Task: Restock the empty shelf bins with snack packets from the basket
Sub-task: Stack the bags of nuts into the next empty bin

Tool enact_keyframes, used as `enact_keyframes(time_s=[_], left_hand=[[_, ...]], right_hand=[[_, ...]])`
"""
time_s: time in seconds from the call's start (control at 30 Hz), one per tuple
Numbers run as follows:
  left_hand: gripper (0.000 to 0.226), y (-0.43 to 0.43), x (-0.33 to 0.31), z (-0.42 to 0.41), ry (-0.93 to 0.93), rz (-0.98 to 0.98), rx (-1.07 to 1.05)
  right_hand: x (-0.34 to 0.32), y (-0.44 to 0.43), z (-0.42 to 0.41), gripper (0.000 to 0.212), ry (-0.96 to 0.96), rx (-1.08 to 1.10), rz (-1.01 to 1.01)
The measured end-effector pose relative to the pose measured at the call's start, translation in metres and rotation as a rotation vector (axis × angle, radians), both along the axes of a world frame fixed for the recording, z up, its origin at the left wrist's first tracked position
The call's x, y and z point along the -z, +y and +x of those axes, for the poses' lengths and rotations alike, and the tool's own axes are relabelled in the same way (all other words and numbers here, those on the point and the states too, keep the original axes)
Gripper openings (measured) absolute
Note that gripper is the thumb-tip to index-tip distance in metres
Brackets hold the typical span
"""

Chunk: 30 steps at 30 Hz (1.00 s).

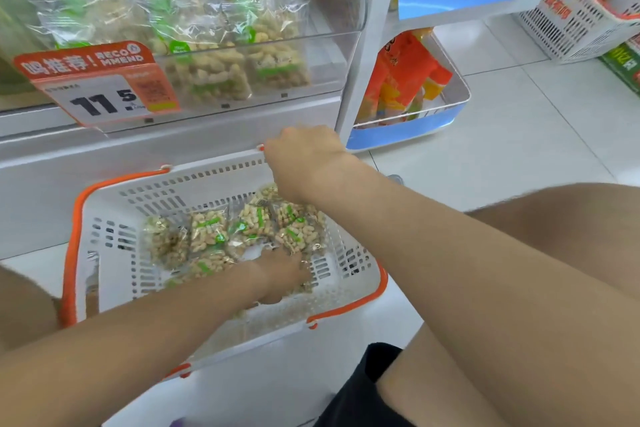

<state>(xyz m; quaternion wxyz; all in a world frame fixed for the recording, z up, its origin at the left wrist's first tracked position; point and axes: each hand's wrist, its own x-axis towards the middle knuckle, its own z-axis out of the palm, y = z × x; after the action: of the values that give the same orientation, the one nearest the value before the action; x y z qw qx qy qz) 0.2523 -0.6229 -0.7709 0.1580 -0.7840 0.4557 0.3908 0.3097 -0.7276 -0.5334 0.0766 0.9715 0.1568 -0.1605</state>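
Your left hand [280,276] is down in the basket [114,218], sunk among the snack packets [207,229] near its right wall. The fingers are hidden under the film, so I cannot tell whether it grips a packet or only presses on them. Your right hand [304,159] sits knuckles-up at the far rim with fingers curled downward, and I cannot tell whether they clamp the rim, a packet or nothing. The hands are apart. The basket stands on the floor [519,149] just below the clear shelf bin [332,55], which holds similar packets behind the price tag [97,83] and has bare room at its right end. The packets look slick and overlap, so a hasty grab may drag extras that drop on the lift. Pulling at the rim could tip the light basket.
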Motion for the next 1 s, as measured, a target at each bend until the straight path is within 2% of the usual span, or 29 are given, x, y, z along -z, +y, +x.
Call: enact_keyframes(time_s=[0.07, 0.1, 0.17, 0.2, 0.3, 0.5, 0.57, 0.7, 0.8, 0.9, 0.97, 1.0], left_hand=[[0.099, 0.002, 0.014, -0.008, -0.022, 0.018, 0.024], [0.097, 0.002, 0.023, -0.01, -0.049, 0.029, 0.059], [0.073, 0.002, 0.032, -0.016, -0.067, -0.017, 0.078], [0.068, 0.003, 0.036, -0.017, -0.076, -0.016, 0.107], [0.079, 0.007, 0.046, -0.015, -0.225, 0.004, 0.196], [0.07, 0.029, 0.049, -0.002, -0.282, -0.102, 0.278], [0.061, 0.032, 0.048, -0.001, -0.312, -0.152, 0.258], [0.029, 0.042, 0.032, 0.003, -0.369, -0.165, 0.234], [0.033, 0.044, 0.013, 0.007, -0.316, -0.269, 0.034], [0.025, 0.041, -0.024, 0.014, -0.069, -0.393, -0.447], [0.025, 0.037, -0.048, 0.021, 0.033, -0.528, -0.683], [0.029, 0.036, -0.063, 0.024, 0.051, -0.6, -0.771]], right_hand=[[-0.002, 0.005, 0.001, 0.014, 0.017, -0.011, 0.021], [-0.004, 0.008, 0.0, 0.015, 0.028, -0.019, 0.033], [-0.007, 0.013, -0.003, 0.019, 0.053, -0.032, 0.06], [-0.009, 0.016, -0.004, 0.02, 0.062, -0.043, 0.073], [-0.014, 0.022, -0.007, 0.017, 0.067, -0.059, 0.092], [-0.013, 0.025, -0.007, 0.02, 0.087, -0.051, 0.102], [-0.014, 0.023, -0.006, 0.018, 0.099, -0.054, 0.079], [-0.011, 0.022, -0.002, 0.016, 0.156, -0.051, 0.006], [-0.013, 0.023, 0.003, 0.013, 0.206, -0.072, -0.034], [-0.019, 0.025, 0.008, 0.017, 0.222, -0.075, -0.031], [-0.026, 0.025, 0.014, 0.021, 0.212, -0.061, -0.001], [-0.031, 0.025, 0.017, 0.016, 0.208, -0.065, 0.009]])
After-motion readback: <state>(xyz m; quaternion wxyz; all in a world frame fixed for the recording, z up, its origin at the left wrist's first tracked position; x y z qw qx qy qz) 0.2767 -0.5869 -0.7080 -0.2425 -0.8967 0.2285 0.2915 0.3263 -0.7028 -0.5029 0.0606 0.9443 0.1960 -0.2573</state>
